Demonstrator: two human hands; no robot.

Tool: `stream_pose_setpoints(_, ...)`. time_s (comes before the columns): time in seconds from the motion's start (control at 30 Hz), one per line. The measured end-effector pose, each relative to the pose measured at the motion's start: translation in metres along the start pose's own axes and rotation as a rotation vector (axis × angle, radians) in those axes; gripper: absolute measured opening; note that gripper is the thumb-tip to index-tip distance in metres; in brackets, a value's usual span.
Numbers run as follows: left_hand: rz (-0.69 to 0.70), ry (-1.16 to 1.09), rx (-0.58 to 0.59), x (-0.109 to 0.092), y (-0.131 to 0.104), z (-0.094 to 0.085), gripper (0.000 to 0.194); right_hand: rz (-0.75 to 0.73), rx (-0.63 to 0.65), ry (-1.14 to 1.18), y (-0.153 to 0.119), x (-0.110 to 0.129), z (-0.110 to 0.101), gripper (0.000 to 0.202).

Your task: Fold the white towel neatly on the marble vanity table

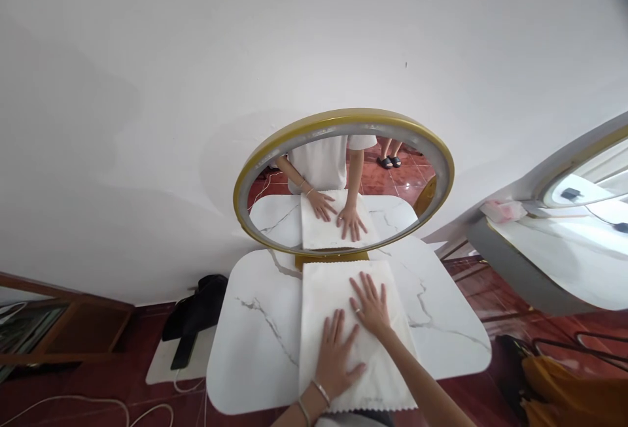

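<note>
A folded white cloth (pixel 363 368) with a scalloped edge lies flat on a white marble-patterned table (pixel 255 329). My left hand (pixel 337 356), with bracelets at its wrist, rests palm down on the left part of the cloth, fingers spread. Farther up and to the right, my right hand (pixel 371 306) is also flat on the cloth with its fingers apart and a ring on one finger. Neither hand holds anything. Behind the cloth stands an oval gold-framed mirror (pixel 343 118) that reflects both hands and the cloth.
A second table (pixel 564 250) with a mirror and a pink packet (pixel 503 210) stands at the right. Orange fabric (pixel 569 388) is at the lower right. On the left are a black bag (pixel 201 309), white cables and a wooden shelf (pixel 78 329). The mirror shows another person's feet.
</note>
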State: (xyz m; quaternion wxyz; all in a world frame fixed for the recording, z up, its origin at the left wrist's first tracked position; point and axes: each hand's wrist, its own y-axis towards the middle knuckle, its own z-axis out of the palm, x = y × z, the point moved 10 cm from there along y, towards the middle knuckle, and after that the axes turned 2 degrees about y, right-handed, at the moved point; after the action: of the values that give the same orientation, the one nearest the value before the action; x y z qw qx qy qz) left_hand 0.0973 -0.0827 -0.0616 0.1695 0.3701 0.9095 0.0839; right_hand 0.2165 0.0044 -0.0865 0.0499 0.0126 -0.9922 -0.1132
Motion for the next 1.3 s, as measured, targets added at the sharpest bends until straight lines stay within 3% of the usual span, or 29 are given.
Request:
stream_pose_setpoints(0.1,0.046,-0.067,0.008,-0.011,0.017,0.004,0.079,0.085,-0.012,-0.041,-0.009,-0.027,-0.004,0.051)
stream_pose_setpoints(0.23,0.027,-0.071,-0.01,0.001,0.015,-0.005,0.078,0.092,-0.023,-0.041,-0.005,-0.016,-0.001,0.053)
stream_pose_setpoints(0.33,0.005,0.0,-0.014,0.023,-0.004,-0.016,0.079,0.021,-0.051,-0.01,0.004,0.022,0.004,0.055)
stream_pose_setpoints(0.6,0.006,0.356,-0.133,0.11,-0.086,-0.058,0.077,-0.201,-0.092,0.124,0.028,0.169,0.024,0.062)
stream_pose_setpoints(0.73,-0.058,0.453,-0.195,0.127,-0.113,-0.063,0.072,-0.196,-0.1,0.143,0.035,0.201,0.028,0.06)
stream_pose_setpoints(0.87,0.013,0.436,-0.317,0.1,-0.109,-0.045,0.084,-0.171,-0.114,0.123,0.031,0.18,0.026,0.057)
stream_pose_setpoints(1.03,0.102,0.332,-0.351,0.059,-0.074,-0.018,0.093,-0.03,-0.117,0.045,0.016,0.103,0.023,0.056)
stream_pose_setpoints(1.17,0.167,0.33,-0.456,0.035,-0.047,-0.001,0.072,0.087,-0.186,0.005,0.0,0.051,0.017,0.058)
stream_pose_setpoints(1.3,0.134,0.365,-0.697,0.035,-0.048,0.017,0.054,0.09,-0.272,0.003,-0.008,0.043,0.012,0.058)
